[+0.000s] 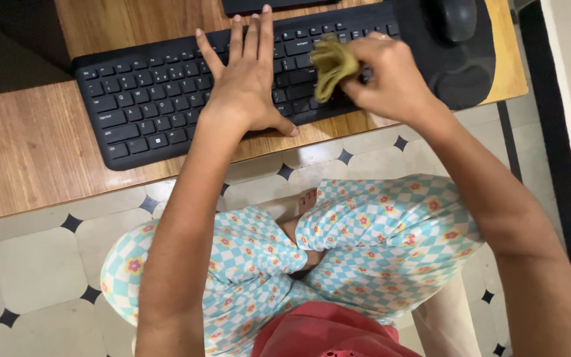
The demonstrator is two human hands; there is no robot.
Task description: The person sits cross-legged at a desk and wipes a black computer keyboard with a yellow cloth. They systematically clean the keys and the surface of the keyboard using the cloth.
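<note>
Red cloth (328, 330) of the person's top fills the bottom edge, closest to the lens, and just beyond it lie crossed legs in checked blue-and-white trousers (371, 231) dotted with small flowers, one bare foot (305, 201) tucked between the knees. Both forearms reach forward from there, over a pale tiled floor (34, 264) with small black diamonds, to a wooden desk (28, 145).

On the desk sits a black keyboard (166, 99), set at a slight slant. The left hand (246, 79) lies flat on its middle keys, palm down, fingers straight and close together pointing away from the body, thumb spread toward the near edge of the keyboard; it grips nothing.

The right hand (388, 76) is bent at the wrist and curled shut around a bunched olive-yellow cloth (332, 65), which sticks out from between thumb and fingers and is pressed onto the right-hand keys, just beside the left hand's fingers.

Right of the keyboard is a black mouse pad (484, 59) with a padded wrist rest, and a black mouse (457, 16) on it near the top edge.
</note>
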